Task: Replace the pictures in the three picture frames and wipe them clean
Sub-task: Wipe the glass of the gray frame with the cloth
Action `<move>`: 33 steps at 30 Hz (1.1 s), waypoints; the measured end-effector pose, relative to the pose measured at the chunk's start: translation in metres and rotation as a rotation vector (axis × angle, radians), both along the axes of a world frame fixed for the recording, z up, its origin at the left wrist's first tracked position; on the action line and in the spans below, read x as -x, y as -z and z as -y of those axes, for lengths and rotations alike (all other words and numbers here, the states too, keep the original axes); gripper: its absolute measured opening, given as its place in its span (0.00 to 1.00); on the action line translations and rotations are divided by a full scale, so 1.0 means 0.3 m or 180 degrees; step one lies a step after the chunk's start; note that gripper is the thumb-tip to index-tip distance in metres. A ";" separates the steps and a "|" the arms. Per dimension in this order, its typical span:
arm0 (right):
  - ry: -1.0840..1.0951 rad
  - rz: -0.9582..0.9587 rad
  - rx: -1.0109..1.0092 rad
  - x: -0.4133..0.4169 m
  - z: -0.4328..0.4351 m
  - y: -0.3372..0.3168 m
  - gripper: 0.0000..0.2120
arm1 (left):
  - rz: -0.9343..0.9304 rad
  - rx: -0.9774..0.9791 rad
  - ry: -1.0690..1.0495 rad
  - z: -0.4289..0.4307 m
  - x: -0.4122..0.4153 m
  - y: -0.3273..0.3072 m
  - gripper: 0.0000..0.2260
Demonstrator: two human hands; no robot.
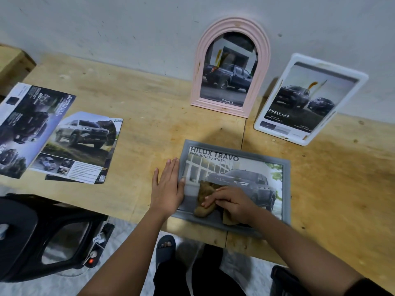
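Note:
A grey picture frame (286, 189) with a truck picture lies flat near the table's front edge. My right hand (230, 201) presses a brown cloth (204, 197) onto its glass, fingers curled over the cloth. My left hand (168, 186) lies flat with straight fingers against the frame's left edge, thumb on the frame. A pink arched frame (199, 67) and a white rectangular frame (267, 124) lean against the wall behind, each with a truck picture inside.
Two loose car brochure sheets, one (81, 146) overlapping another (23, 124), lie on the wooden table (149, 107) at left. A black stool (32, 231) stands at the lower left with a power strip (98, 246) beside it. A cardboard box (12, 63) sits far left.

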State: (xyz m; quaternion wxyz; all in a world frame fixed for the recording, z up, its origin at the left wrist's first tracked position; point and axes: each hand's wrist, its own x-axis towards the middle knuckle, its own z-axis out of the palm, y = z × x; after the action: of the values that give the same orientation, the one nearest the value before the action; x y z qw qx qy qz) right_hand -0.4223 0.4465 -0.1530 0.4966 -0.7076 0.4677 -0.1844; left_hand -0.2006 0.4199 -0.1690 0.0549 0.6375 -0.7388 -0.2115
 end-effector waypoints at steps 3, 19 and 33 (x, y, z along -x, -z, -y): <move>0.0004 -0.0004 -0.0222 0.037 -0.035 -0.006 0.13 | 0.0010 -0.0046 0.0019 0.000 0.001 -0.005 0.30; 0.3736 -0.0879 0.0383 -0.006 -0.007 -0.002 0.18 | -0.0155 0.0041 -0.0169 0.001 0.014 0.006 0.29; 0.1676 0.0019 -0.0190 -0.190 -0.035 -0.006 0.16 | -0.0060 0.0114 -0.0137 0.000 0.010 0.003 0.33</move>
State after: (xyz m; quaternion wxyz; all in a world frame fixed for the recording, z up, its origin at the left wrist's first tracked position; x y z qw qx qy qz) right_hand -0.3652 0.4570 -0.1511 0.4536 -0.5460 0.6395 -0.2954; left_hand -0.2037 0.4199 -0.1700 0.0777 0.6501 -0.7281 -0.2030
